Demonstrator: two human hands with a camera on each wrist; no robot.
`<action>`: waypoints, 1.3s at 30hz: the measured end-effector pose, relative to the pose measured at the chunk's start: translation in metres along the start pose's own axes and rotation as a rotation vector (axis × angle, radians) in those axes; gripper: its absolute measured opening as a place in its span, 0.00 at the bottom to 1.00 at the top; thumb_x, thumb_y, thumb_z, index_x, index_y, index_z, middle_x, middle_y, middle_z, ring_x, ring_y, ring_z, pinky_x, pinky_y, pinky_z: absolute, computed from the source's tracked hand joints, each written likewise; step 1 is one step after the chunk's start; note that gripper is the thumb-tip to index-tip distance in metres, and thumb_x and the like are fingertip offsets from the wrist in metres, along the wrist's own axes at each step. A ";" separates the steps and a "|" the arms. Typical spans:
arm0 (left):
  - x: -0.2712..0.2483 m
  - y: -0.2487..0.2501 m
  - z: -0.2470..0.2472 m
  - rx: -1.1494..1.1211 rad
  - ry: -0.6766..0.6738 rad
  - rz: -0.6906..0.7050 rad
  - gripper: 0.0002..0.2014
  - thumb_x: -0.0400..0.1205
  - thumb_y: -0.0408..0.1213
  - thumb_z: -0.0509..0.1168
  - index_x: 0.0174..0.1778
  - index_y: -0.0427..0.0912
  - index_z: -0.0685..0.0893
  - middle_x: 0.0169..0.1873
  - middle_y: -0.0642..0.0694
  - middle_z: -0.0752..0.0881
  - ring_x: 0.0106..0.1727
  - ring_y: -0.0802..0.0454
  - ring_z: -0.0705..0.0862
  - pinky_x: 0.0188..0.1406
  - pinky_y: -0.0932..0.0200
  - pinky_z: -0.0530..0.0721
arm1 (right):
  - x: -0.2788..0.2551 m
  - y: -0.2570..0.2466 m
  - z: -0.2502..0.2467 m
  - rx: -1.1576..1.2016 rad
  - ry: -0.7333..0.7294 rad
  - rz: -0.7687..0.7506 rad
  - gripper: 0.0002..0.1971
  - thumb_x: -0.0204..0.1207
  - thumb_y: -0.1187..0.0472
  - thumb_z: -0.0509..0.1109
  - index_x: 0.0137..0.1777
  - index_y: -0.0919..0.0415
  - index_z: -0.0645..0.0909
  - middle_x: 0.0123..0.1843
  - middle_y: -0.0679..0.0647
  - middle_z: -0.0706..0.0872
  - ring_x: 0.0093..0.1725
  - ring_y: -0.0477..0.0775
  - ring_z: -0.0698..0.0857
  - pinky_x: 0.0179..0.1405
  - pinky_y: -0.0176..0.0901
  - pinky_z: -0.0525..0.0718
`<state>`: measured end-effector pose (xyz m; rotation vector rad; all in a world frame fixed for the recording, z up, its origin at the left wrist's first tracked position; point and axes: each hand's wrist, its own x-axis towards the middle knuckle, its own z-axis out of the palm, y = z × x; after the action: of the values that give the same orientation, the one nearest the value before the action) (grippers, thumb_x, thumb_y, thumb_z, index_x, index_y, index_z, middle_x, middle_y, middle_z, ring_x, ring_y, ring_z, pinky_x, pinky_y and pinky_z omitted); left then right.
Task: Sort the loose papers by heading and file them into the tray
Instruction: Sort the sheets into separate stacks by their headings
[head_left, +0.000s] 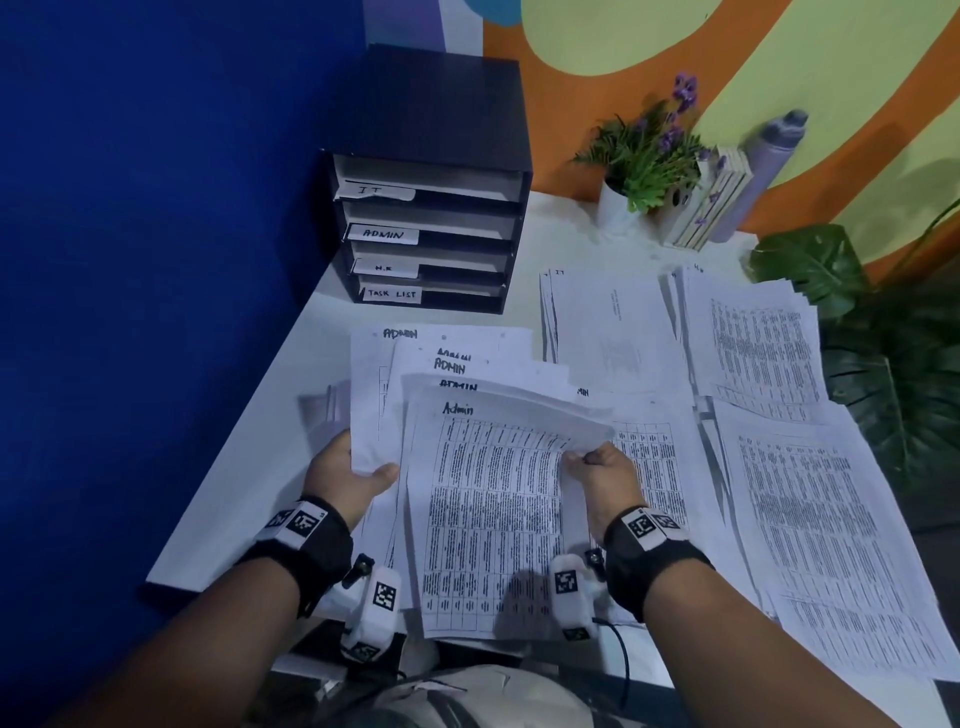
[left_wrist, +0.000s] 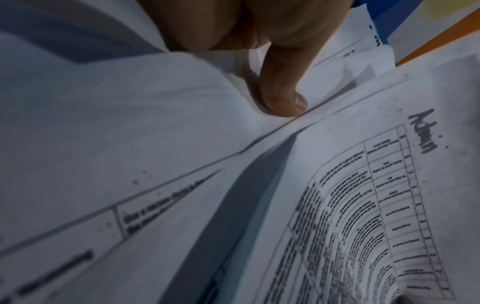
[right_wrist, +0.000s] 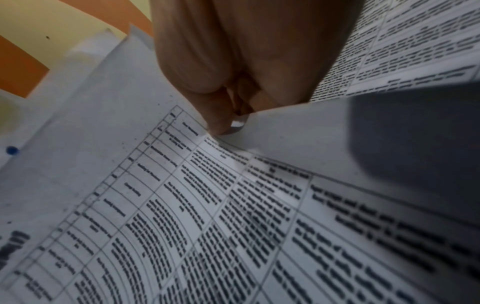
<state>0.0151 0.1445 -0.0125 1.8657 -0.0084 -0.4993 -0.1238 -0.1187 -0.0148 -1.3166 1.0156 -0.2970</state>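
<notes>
My left hand (head_left: 349, 475) pinches the fanned Admin sheets' (head_left: 483, 499) left edge, my right hand (head_left: 602, 470) pinches the right, long axis pointing away from me, so the ADMIN slot (head_left: 434, 236) lies ahead-left (left hand nearer, I judge).

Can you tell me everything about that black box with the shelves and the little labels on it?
The black file tray stands upright at the far left corner of the white table, against the blue wall. It looks like dark board or plastic, with four stacked slots open toward the person. Each slot has a white handwritten label: IT on top, then ADMIN, H.R and TASK LIST at the bottom. Pale sheets or liners show inside the slots. Neither hand touches it; the Admin papers lie in front.
</notes>
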 end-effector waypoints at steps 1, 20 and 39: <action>0.000 0.000 0.000 -0.015 0.000 -0.002 0.18 0.73 0.27 0.76 0.47 0.57 0.85 0.46 0.55 0.91 0.50 0.54 0.89 0.57 0.50 0.85 | 0.001 0.001 0.001 0.005 -0.002 -0.011 0.14 0.76 0.77 0.68 0.59 0.66 0.84 0.54 0.61 0.89 0.55 0.57 0.85 0.52 0.42 0.81; -0.007 0.008 0.012 0.729 -0.078 -0.037 0.35 0.75 0.47 0.74 0.78 0.48 0.71 0.76 0.42 0.66 0.77 0.42 0.67 0.78 0.51 0.66 | 0.023 -0.033 -0.044 -0.422 0.303 -0.160 0.25 0.81 0.72 0.60 0.76 0.53 0.70 0.58 0.52 0.79 0.54 0.59 0.83 0.51 0.44 0.80; -0.015 -0.010 0.018 0.869 -0.176 0.111 0.36 0.78 0.50 0.70 0.81 0.59 0.61 0.80 0.52 0.66 0.79 0.45 0.62 0.77 0.41 0.67 | -0.015 -0.008 0.028 -0.637 -0.188 0.029 0.18 0.80 0.51 0.70 0.59 0.65 0.78 0.56 0.64 0.82 0.58 0.64 0.81 0.65 0.60 0.80</action>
<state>-0.0072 0.1359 -0.0215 2.6335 -0.5155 -0.6384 -0.1090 -0.0919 -0.0034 -1.8570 1.0040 0.1932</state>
